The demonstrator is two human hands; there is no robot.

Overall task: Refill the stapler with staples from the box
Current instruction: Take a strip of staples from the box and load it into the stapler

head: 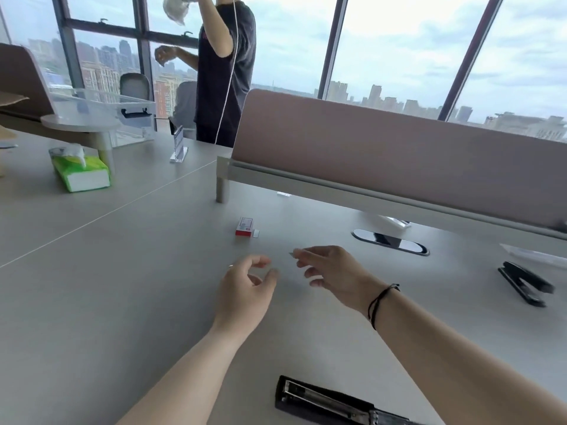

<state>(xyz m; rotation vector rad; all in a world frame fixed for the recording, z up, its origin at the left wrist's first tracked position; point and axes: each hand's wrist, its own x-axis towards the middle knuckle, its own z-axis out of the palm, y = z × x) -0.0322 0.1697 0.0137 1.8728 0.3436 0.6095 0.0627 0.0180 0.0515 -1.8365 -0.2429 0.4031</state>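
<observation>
A small red and white staple box point(245, 227) lies on the grey desk point(122, 286), its drawer slid slightly out on the right. My right hand point(328, 271) hovers in front of it and pinches a thin silver strip of staples point(293, 254) between thumb and fingertips. My left hand point(245, 286) hangs beside it, fingers curled and apart, holding nothing. A black stapler point(331, 403) lies opened flat near the desk's front edge, its metal staple channel exposed; my right forearm covers its right end.
A second black stapler point(526, 283) lies at the right. A pink desk divider point(399, 154) runs behind the box, with a cable port point(389, 242) below it. A green tissue pack point(79, 171) and a sign holder point(179, 145) sit far left. A person stands by the window.
</observation>
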